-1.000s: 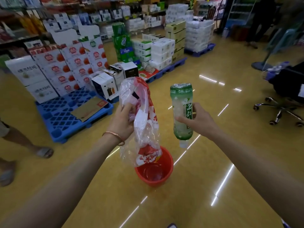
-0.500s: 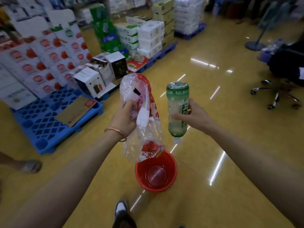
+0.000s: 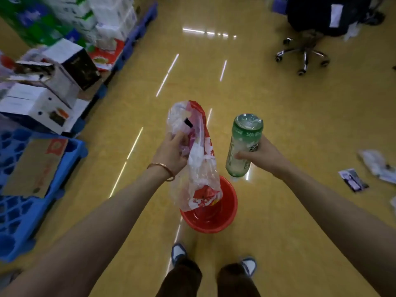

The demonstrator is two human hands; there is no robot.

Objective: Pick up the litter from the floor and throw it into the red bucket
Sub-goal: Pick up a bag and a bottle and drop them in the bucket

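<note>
The red bucket (image 3: 227, 213) stands on the yellow floor just ahead of my feet. My left hand (image 3: 171, 152) grips a crumpled clear plastic bag with red print (image 3: 198, 168); the bag hangs down, and its lower end dips over the bucket's left rim. My right hand (image 3: 260, 156) holds a green-labelled plastic bottle (image 3: 243, 146) upside down, its cap end just above the bucket's far rim. The inside of the bucket looks empty where it shows.
Paper litter and a small photo card (image 3: 353, 180) lie on the floor at the right. A blue pallet (image 3: 12, 219) with cardboard and stacked boxes (image 3: 53, 82) lines the left side. An office chair (image 3: 304, 52) stands at the back right. My shoes (image 3: 179, 251) are just behind the bucket.
The view has tilted down and I have stepped closer, so the bucket now sits under both hands and my feet show. Bag and bottle remain held as before.
</note>
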